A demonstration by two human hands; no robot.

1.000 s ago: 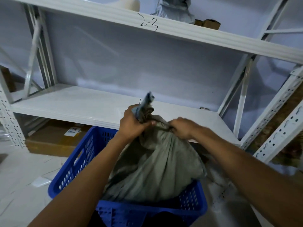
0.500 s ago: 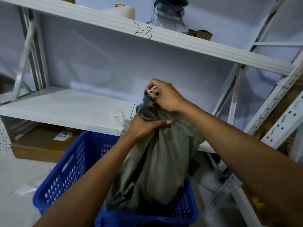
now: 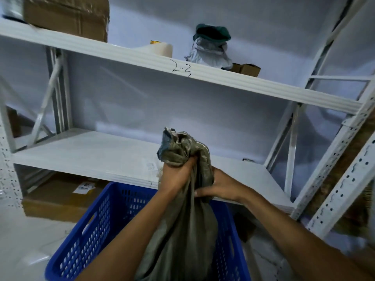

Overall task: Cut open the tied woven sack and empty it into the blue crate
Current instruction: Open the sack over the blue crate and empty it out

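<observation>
Sack hangs upright over the blue crate, so whatever spills lands inside. My left hand chokes the bunched neck shut; my right hand clamps the cloth just below, steadying it.

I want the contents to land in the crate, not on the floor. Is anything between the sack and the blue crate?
Nothing visible. Both the left hand and right hand grip the sack at its bunched neck, and its body hangs straight into the blue crate.
</observation>
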